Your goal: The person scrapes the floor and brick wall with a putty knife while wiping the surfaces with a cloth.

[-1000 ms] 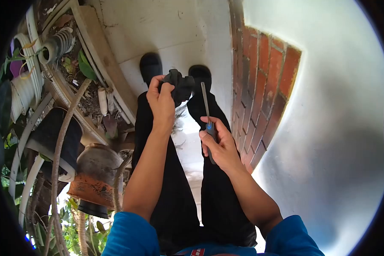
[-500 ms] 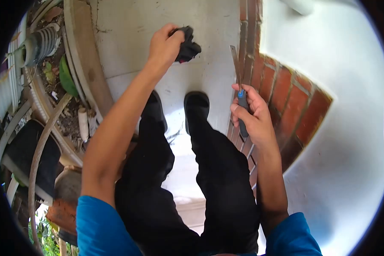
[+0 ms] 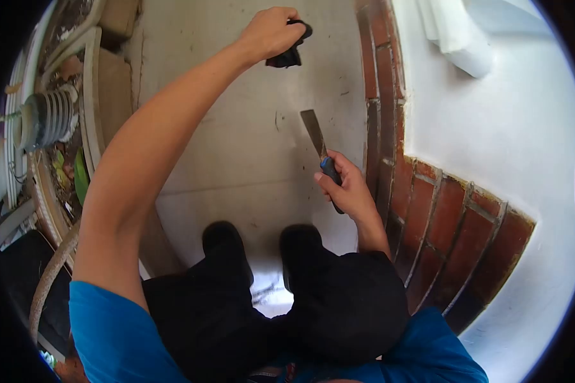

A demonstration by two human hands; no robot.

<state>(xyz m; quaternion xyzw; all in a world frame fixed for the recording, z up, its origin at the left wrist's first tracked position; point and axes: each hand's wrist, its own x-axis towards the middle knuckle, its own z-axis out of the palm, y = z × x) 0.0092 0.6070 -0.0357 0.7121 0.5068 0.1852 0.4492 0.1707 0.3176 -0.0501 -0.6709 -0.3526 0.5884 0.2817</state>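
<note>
Stretched far forward, my left hand [image 3: 271,33] is closed on a crumpled black cloth [image 3: 287,57], which hangs down below the fingers. My right hand [image 3: 348,188] grips the dark handle of a putty knife [image 3: 314,133] with a blue collar. Its flat metal blade points forward and slightly left, above the pale floor [image 3: 236,140]. Part of the handle is hidden by my fingers.
A red brick border [image 3: 428,217] runs along the right, below a white wall [image 3: 505,140]. On the left are a planter edge [image 3: 112,96], a ribbed plastic bottle [image 3: 48,121] and green leaves. My dark shoes [image 3: 300,242] stand on the floor.
My body has lowered, with the knees now bent. The left hand has reached further forward with the cloth, and the putty knife has moved left, away from the bricks and over the floor.
</note>
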